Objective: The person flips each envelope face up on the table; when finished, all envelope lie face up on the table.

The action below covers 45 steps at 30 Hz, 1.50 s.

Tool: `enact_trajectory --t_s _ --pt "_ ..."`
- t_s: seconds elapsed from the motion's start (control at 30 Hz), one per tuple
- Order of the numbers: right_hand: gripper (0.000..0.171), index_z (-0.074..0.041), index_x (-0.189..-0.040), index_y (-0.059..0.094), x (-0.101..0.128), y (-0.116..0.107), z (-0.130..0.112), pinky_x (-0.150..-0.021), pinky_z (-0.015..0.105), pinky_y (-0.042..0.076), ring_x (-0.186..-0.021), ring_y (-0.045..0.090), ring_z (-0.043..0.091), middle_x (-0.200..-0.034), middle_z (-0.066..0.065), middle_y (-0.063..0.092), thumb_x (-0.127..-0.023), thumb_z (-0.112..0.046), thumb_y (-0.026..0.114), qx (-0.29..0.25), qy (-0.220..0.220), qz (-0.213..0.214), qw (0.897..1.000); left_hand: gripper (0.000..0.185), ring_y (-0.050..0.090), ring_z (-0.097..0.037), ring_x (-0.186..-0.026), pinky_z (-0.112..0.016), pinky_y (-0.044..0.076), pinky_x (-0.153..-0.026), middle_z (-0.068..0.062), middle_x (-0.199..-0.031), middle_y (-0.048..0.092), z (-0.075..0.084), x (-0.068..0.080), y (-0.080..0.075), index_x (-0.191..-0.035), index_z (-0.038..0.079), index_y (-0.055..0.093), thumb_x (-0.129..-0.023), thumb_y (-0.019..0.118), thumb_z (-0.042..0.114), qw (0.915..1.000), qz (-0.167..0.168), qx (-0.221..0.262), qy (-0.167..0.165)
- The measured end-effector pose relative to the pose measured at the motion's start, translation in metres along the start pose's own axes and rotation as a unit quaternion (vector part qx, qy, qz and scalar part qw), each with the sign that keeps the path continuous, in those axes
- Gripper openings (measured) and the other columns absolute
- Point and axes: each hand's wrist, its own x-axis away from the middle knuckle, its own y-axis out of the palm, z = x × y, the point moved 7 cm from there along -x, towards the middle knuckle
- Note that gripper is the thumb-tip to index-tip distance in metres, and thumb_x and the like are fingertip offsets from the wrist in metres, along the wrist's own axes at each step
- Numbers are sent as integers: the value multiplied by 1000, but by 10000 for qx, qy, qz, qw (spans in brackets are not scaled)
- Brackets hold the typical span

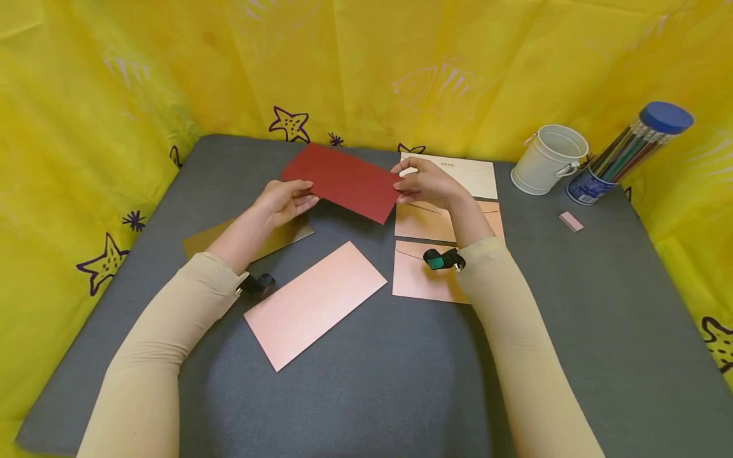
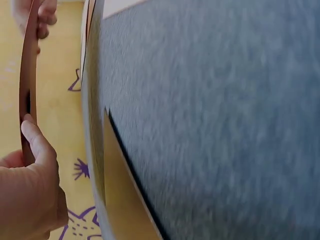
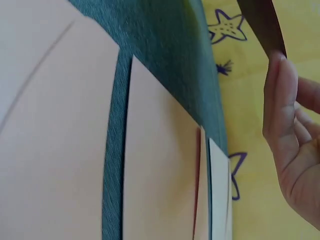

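Note:
A dark red envelope (image 1: 343, 181) is held above the grey table (image 1: 366, 356), tilted. My left hand (image 1: 284, 198) pinches its left end and my right hand (image 1: 424, 183) pinches its right end. In the left wrist view the red envelope (image 2: 27, 95) shows edge-on against my left thumb (image 2: 37, 142). In the right wrist view my right hand (image 3: 290, 150) holds the red envelope's corner (image 3: 262, 22). A pink envelope (image 1: 316, 302) lies flat in front of me. A gold envelope (image 1: 214, 240) lies under my left forearm.
Two pink envelopes (image 1: 424, 222) and a cream one (image 1: 469, 177) lie under my right arm. At the back right stand a white cup (image 1: 550, 159) and a pencil tube with a blue lid (image 1: 627, 149); a pink eraser (image 1: 571, 221) lies near. Yellow starred cloth (image 1: 86, 127) surrounds the table.

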Motion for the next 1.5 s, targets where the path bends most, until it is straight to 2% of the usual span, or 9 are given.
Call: enact_trajectory --t_s 0.13,0.3,0.53,0.77,0.9,1.07,1.27,1.4,1.5 --pt "30 -6 -125 46 4 -6 1 -65 23 58 -63 65 16 -86 5 67 -97 -1 57 57 -10 -157 9999 10 67 -15 -66 -23 59 -67 -3 -77 65 8 1 -5 -104 7 50 -97 57 5 9995 44 -230 201" --pt "29 -8 -123 48 9 -15 0 -65 23 57 -61 60 14 -77 3 63 -97 0 56 145 13 -241 9996 14 68 -11 -71 -22 57 -68 1 -82 69 13 1 -7 -111 8 55 -97 57 6 9977 -103 -483 454" --pt "33 -6 -128 51 13 -23 3 -66 23 57 -59 57 13 -71 1 59 -96 -1 59 121 27 -197 9997 6 67 -7 -74 -19 55 -69 6 -81 70 9 -4 -12 -103 10 59 -100 54 11 9899 -234 -1309 499" --pt "48 -2 -139 43 10 -28 7 -67 22 59 -65 65 13 -80 -1 68 -94 -3 62 -351 55 144 9993 8 67 -8 -74 -21 52 -70 6 -82 68 11 -6 -14 -95 12 59 -101 53 12 9910 -170 -1155 659" --pt "35 1 -127 49 7 -27 11 -69 25 60 -67 67 14 -80 1 69 -95 -2 62 -352 100 103 9993 14 65 -8 -75 -22 51 -71 6 -83 66 13 -7 -16 -90 14 60 -101 52 12 9916 23 -1055 747" --pt "17 -2 -112 55 4 -28 15 -70 25 61 -68 66 14 -80 2 66 -96 -5 61 -169 101 169 9997 11 65 -8 -77 -23 52 -72 5 -84 65 14 -7 -15 -90 12 60 -100 54 11 9930 96 -933 715" --pt "14 -4 -111 57 6 -30 12 -69 24 60 -72 67 14 -88 1 65 -98 -9 58 -120 61 462 9988 6 64 -8 -80 -20 53 -72 6 -84 65 19 -6 -13 -97 12 60 -100 54 10 9893 188 -1181 834" --pt "14 -5 -110 58 7 -32 11 -69 23 60 -77 66 15 -92 0 65 -97 -11 59 -143 75 742 9971 8 64 -8 -82 -19 55 -72 6 -84 67 26 -6 -13 -94 11 63 -98 57 8 9870 248 -1174 1068" --pt "14 -6 -110 59 6 -32 11 -72 23 60 -80 65 15 -94 0 66 -97 -11 60 -257 17 885 9957 9 65 -7 -79 -18 55 -71 7 -82 68 30 -6 -14 -91 13 66 -97 60 8 9820 310 -1332 1304"
